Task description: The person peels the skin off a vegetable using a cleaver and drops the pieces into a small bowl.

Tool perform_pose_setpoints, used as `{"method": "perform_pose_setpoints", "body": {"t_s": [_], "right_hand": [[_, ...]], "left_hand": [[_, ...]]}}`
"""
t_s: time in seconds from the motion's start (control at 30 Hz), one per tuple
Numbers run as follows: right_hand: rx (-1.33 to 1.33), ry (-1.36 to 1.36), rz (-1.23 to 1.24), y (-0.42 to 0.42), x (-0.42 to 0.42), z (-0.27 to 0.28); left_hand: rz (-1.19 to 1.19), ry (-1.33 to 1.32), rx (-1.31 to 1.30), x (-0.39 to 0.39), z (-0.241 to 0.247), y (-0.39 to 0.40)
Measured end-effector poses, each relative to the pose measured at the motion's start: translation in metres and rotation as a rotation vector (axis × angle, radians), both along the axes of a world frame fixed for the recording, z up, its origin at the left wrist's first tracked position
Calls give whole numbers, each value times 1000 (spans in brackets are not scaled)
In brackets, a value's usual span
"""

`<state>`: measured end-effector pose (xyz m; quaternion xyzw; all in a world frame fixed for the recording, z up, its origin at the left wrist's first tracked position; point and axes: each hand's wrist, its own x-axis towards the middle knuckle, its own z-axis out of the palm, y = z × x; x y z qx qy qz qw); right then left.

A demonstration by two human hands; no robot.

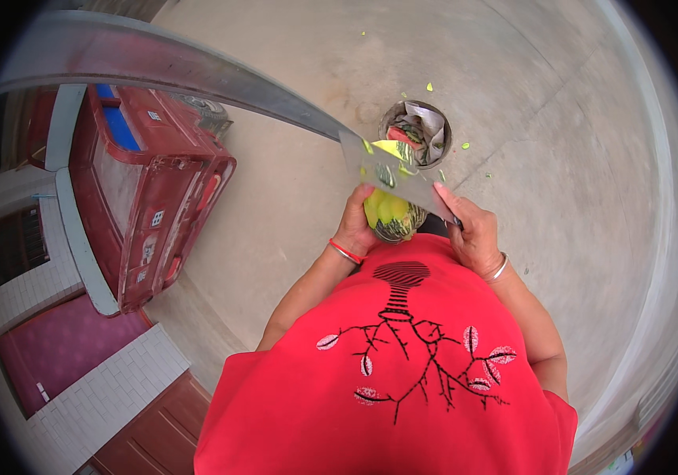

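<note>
My left hand (355,222) grips the side of a green striped squash or pumpkin (395,217), partly peeled to pale yellow-green flesh. My right hand (474,231) is closed around the handle end of a broad cleaver (401,178), its fingertips against the blade. The blade lies across the upper part of the squash and hides some of it. Bits of green peel cling to the metal. Just beyond the blade stands a round bucket (447,142) holding a crumpled pale bag (431,122), a red piece that looks like melon, and scraps.
Peel scraps (465,145) lie scattered on the concrete floor (291,178) around the bucket. A long metal beam (244,89) crosses the upper left. Behind it at left stands a red vehicle (161,196) with a wheel, beside a tiled wall (101,398).
</note>
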<state>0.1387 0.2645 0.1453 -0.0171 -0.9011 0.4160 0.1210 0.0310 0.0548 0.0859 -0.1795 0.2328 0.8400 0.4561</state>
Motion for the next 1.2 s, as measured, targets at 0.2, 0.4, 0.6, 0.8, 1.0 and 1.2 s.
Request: {"method": "perform_pose_setpoints", "body": {"t_s": [0.2,0.4,0.6,0.8,1.0,1.2], "right_hand": [[250,69,134,-12,5,23],[294,59,128,-12,8,15],[272,100,138,-15,8,8],[298,-77,-108,17,31,-62],[234,-20,24,5,22,-19],[290,18,202,-18,13,20]], "left_hand": [[-20,31,8,-17,10,-5],[-20,38,-6,-14,17,-1],[-34,-3,103,-10,8,-11],[70,21,23,7,16,-18],[120,-43,-20,7,9,-18],[17,11,8,0,22,-22]]}}
